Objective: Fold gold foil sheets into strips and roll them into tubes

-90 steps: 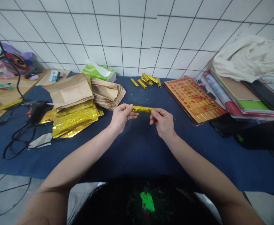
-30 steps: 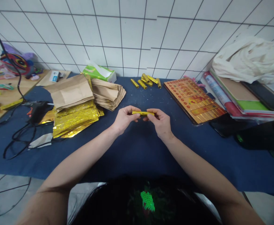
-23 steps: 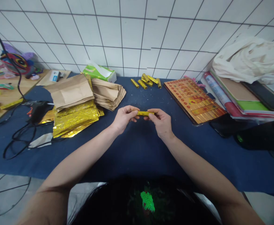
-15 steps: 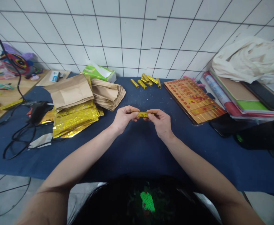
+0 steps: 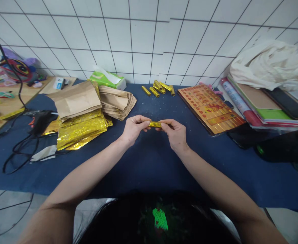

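Observation:
Between my two hands a small roll of gold foil paper (image 5: 155, 124) lies level, just above the blue tablecloth (image 5: 154, 162). My left hand (image 5: 136, 128) pinches its left end between thumb and fingers. The right end is pinched by my right hand (image 5: 175, 133) in the same way. Both ends of the roll are hidden by my fingers. Farther back, near the wall, several finished-looking gold rolls (image 5: 161, 87) lie in a loose group. To the left of my left hand sit gold foil sheets (image 5: 82, 130) under a stack of brown paper (image 5: 75, 100).
A black glue gun (image 5: 40, 122) with a looped cable lies at the left. Behind the brown paper stands a green tissue pack (image 5: 108, 78). On the right are an orange-gold printed pack (image 5: 211, 108), a pile of books with a white cloth bag (image 5: 271, 64), and a black object (image 5: 283, 147).
Almost nothing differs. Both hands keep their pinch on the gold roll in the same place, with only a very slight shift of the fingers.

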`<act>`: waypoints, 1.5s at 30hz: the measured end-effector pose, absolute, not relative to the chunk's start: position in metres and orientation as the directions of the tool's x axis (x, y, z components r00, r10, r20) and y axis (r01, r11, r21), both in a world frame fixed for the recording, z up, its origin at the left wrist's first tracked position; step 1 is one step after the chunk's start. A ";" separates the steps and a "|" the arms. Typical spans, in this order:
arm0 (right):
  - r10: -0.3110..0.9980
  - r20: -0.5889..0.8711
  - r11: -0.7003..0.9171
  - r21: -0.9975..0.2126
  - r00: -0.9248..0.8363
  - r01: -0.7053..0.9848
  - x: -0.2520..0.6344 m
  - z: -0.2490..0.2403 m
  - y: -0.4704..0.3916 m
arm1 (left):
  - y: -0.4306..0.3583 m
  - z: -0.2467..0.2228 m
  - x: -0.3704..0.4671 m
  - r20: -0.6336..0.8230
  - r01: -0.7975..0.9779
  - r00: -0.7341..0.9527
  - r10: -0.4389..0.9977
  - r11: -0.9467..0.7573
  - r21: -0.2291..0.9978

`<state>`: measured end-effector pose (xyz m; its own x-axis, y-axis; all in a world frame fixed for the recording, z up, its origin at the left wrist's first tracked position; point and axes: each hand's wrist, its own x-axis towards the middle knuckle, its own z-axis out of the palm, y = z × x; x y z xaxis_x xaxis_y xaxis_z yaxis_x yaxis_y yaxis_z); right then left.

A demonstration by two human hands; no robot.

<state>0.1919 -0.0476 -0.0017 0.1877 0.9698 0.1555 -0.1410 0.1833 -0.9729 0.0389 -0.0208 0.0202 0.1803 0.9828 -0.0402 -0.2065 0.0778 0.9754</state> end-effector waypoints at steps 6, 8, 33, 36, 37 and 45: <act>0.973 0.130 0.157 -0.979 0.192 -0.131 0.193 -0.002 -0.047 | -0.018 0.018 0.038 -0.046 -0.228 0.163 0.985 0.083 0.970; 0.973 0.109 0.140 -0.979 0.205 -0.147 0.193 -0.002 -0.046 | -0.017 0.017 0.038 -0.052 -0.237 0.161 0.986 0.090 0.967; 0.803 0.449 0.257 -0.854 0.391 0.453 0.228 -0.013 -0.024 | -0.012 -0.022 0.049 0.092 0.123 0.198 0.976 -0.118 0.985; 0.839 0.382 0.201 -0.880 0.388 0.431 0.232 -0.016 -0.010 | -0.011 -0.023 0.049 0.096 0.129 0.205 0.974 -0.125 0.984; 0.844 0.367 0.177 -0.879 0.391 0.443 0.234 -0.017 -0.003 | -0.010 -0.023 0.049 0.098 0.135 0.208 0.973 -0.128 0.983; 0.793 0.352 -0.037 -0.787 0.498 0.616 0.264 -0.007 0.080 | -0.012 -0.019 0.050 0.091 0.185 0.220 0.971 -0.133 0.974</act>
